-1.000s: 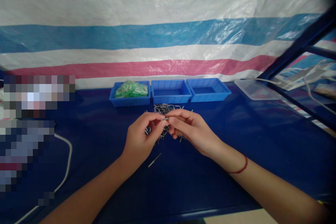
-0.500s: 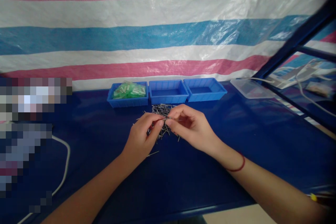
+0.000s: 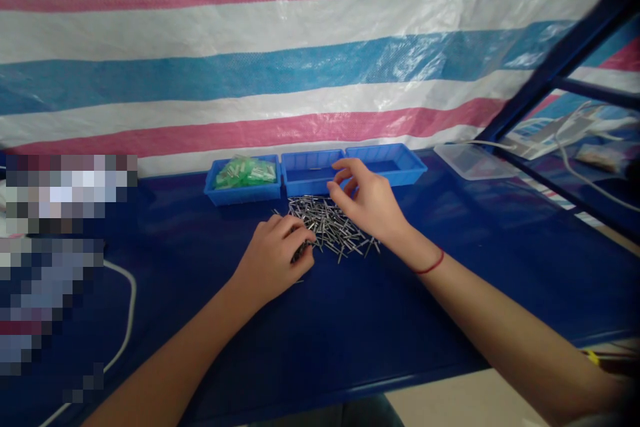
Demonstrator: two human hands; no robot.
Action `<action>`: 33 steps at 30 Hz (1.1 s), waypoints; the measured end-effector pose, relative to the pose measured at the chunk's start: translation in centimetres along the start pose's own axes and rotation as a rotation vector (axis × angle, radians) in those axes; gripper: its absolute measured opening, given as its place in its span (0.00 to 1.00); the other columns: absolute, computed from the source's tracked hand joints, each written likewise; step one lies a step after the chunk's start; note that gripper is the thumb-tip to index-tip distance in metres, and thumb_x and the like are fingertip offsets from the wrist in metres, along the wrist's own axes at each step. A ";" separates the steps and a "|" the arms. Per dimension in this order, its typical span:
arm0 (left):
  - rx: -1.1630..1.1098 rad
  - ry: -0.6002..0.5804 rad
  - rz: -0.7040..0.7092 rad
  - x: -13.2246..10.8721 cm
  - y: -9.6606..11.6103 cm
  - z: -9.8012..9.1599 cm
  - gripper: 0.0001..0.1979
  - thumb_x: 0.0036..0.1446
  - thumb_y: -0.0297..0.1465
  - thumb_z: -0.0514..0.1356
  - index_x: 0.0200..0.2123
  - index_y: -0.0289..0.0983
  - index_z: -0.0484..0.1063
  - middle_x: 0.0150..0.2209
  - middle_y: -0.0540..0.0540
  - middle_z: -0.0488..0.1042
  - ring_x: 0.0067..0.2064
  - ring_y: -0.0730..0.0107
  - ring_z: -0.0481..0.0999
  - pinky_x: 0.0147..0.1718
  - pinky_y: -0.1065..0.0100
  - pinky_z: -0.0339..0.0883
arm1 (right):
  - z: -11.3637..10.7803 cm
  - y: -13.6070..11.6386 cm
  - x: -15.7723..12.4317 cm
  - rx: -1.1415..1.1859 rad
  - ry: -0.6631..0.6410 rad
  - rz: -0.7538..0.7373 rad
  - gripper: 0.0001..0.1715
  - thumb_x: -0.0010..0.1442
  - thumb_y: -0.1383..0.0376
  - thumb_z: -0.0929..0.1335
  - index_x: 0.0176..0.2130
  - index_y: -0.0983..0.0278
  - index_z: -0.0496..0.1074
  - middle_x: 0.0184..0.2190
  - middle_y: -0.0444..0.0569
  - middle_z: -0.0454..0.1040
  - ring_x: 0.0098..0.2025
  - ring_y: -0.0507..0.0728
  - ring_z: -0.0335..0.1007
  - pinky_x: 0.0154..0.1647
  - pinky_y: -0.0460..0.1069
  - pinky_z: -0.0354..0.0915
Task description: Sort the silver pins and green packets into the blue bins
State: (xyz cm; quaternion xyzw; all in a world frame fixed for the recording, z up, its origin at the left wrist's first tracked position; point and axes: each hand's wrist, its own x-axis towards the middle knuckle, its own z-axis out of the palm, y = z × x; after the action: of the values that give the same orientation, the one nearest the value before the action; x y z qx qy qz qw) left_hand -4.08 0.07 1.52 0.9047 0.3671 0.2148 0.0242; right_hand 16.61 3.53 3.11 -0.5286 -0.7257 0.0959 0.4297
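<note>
A heap of thin metal pins, like blind rivets [image 3: 333, 227], lies on the dark blue table. My left hand [image 3: 277, 253] rests at the heap's left edge, fingers curved and thumb apart from them; pins show in the gap. My right hand [image 3: 367, 200] hovers above the heap's right side at the front of the middle blue bin [image 3: 313, 185]. Its fingers are bent and spread, holding nothing visible. One thin pin [image 3: 315, 168] shows inside that bin. A single pin [image 3: 299, 281] lies apart, below my left hand.
The left blue bin [image 3: 245, 195] holds green and clear plastic pieces. A right blue bin [image 3: 407, 177] adjoins the middle one, beside a clear plastic lid or tray [image 3: 475, 163]. A white cable [image 3: 131, 300] curves at left. Striped sheeting [image 3: 280, 73] hangs behind; a metal frame [image 3: 555, 83] stands right.
My hands, earlier together with fingertips pinched over the heap, are now apart. The right has moved up and right to the middle bin and opened. A pin now shows in that bin.
</note>
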 end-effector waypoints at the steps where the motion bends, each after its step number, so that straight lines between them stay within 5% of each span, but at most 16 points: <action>1: 0.029 -0.007 0.017 0.0 0.1 0.0 0.08 0.59 0.30 0.57 0.40 0.40 0.75 0.42 0.45 0.74 0.42 0.62 0.69 0.38 0.62 0.60 | -0.1 -0.2 -0.7 0.020 -0.013 0.010 0.16 0.59 0.63 0.65 0.47 0.65 0.65 0.32 0.46 0.75 0.24 0.50 0.68 0.28 0.47 0.63; 12: 0.139 0.052 0.077 0.5 1.0 1.1 0.06 0.62 0.30 0.56 0.36 0.40 0.73 0.40 0.46 0.74 0.41 0.63 0.68 0.39 0.62 0.57 | 0.5 -1.1 -2.8 0.081 -0.116 -0.069 0.07 0.60 0.66 0.64 0.39 0.63 0.70 0.29 0.45 0.75 0.26 0.50 0.68 0.30 0.45 0.63; 22: -0.619 0.225 -0.334 0.0 1.3 -0.4 0.05 0.62 0.31 0.55 0.38 0.39 0.71 0.34 0.50 0.76 0.33 0.72 0.74 0.34 0.71 0.66 | 0.4 -2.9 -3.3 0.651 -0.367 0.215 0.13 0.60 0.57 0.67 0.35 0.64 0.74 0.28 0.45 0.73 0.26 0.49 0.62 0.26 0.45 0.59; 28: -0.710 0.272 -0.358 -0.5 1.2 0.4 0.05 0.59 0.31 0.59 0.39 0.40 0.68 0.35 0.51 0.74 0.34 0.72 0.75 0.35 0.71 0.67 | 0.6 -3.4 -3.5 0.886 -0.373 0.342 0.12 0.56 0.58 0.71 0.35 0.64 0.73 0.24 0.41 0.69 0.22 0.47 0.58 0.22 0.45 0.55; 33: -0.770 0.232 -0.424 -0.5 1.7 0.3 0.09 0.58 0.34 0.60 0.41 0.40 0.65 0.32 0.51 0.74 0.33 0.71 0.74 0.33 0.71 0.66 | 0.5 -3.5 -3.6 0.857 -0.316 0.243 0.09 0.56 0.60 0.71 0.33 0.64 0.75 0.28 0.45 0.72 0.28 0.50 0.65 0.27 0.46 0.60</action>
State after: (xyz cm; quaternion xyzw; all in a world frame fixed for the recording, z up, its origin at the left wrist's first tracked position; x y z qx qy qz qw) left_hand -3.15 -1.47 1.46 0.7047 0.4377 0.4260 0.3611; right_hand 14.10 -0.87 2.94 -0.3636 -0.6103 0.5156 0.4791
